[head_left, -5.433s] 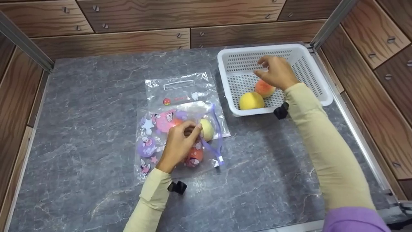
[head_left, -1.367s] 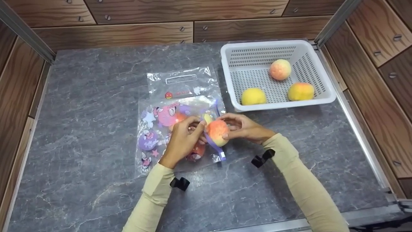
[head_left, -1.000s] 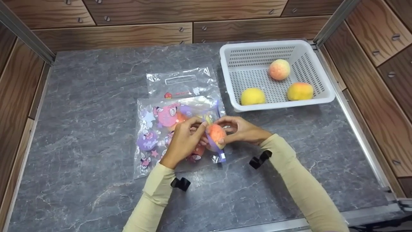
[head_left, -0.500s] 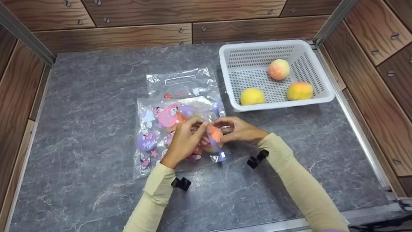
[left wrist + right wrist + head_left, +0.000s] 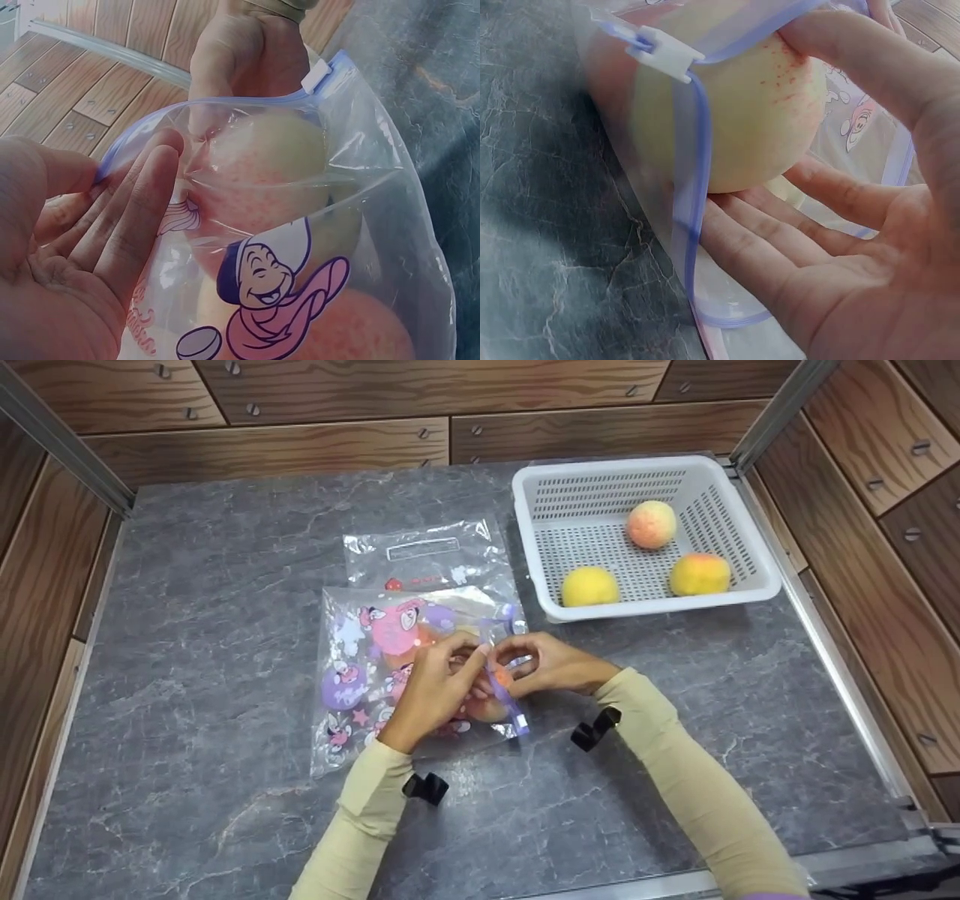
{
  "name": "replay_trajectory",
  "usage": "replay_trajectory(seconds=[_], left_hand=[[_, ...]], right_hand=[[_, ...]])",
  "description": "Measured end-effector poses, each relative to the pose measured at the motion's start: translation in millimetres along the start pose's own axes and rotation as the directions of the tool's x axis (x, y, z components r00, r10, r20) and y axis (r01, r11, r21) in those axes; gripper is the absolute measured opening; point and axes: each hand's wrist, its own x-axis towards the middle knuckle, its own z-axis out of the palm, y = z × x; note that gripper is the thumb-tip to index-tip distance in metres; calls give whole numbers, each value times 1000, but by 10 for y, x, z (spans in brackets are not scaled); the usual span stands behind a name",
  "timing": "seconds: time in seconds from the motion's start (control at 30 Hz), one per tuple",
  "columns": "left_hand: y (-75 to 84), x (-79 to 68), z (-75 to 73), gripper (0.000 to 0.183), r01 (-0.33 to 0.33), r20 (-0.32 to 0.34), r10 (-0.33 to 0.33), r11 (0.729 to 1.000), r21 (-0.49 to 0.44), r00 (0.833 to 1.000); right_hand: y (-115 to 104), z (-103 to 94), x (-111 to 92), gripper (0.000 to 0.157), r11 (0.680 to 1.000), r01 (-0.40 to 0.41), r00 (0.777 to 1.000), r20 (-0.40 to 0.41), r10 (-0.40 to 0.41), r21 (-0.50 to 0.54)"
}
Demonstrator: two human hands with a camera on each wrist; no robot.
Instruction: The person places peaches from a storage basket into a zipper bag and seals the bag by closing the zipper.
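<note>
A clear zip bag [image 5: 345, 619] printed with cartoon figures lies on the grey table, several fruits inside. My left hand [image 5: 435, 686] pinches its purple zip edge at the mouth; the left wrist view shows the thumb and fingers there. In the bag's mouth is a peach [image 5: 742, 120], yellowish with red speckles. My right hand [image 5: 559, 664] holds that peach, thumb above and fingers beneath it in the right wrist view. A white slider [image 5: 664, 52] sits at one end of the zip. In the head view the hands hide most of this peach.
A white perforated basket [image 5: 652, 607] stands at the back right. Inside are a pinkish peach [image 5: 651, 525], a yellow-orange fruit [image 5: 700, 574] and a yellow fruit [image 5: 590, 586]. Another clear bag [image 5: 420, 566] lies flat, partly under the printed one. Wooden-patterned walls enclose the table.
My right hand came from the basket to the bag with a peach. Over the last second the peach has moved left into the bag's mouth. The left hand has stayed at the zip edge.
</note>
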Motion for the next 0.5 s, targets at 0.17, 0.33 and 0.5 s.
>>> replay_trajectory(seconds=[0.17,0.33,0.5], left_hand=[[-15,0,10,18,-2,3,2,1000,-15,1000],[-18,-2,10,17,-15,1,15,1000,-14,1000],[-2,1,11,18,-16,-13,16,1000,-6,1000]], right_hand=[[30,7,25,56,1000,27,999,41,-27,-8],[57,15,72,43,997,82,993,79,-83,12],[42,52,120,40,997,73,996,53,-74,32]])
